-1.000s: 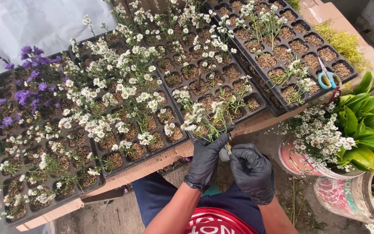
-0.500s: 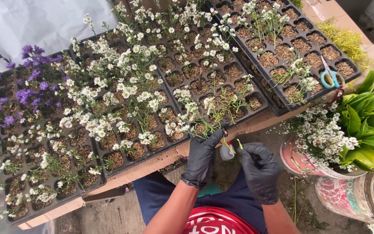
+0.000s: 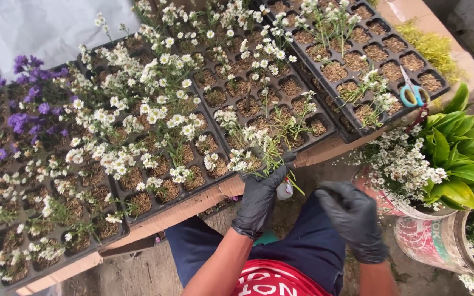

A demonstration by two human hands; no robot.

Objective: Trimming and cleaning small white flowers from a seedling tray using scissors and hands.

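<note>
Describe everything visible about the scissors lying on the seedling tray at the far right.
The scissors have light blue plastic loop handles and short metal blades, which look closed. They lie flat on the near right corner of the black seedling tray, across soil-filled cells, handles toward the leafy green plant, blades pointing away up the tray. Neither gloved hand touches them; a few white flowers sit just to their left.

A plant nursery: black plastic seedling trays point(image 3: 325, 118) of soil cells with small white daisy-like flowers point(image 3: 138, 115) and purple blooms point(image 3: 26, 109) cover a wooden bench point(image 3: 193, 203), beside painted pots point(image 3: 434, 241).
</note>
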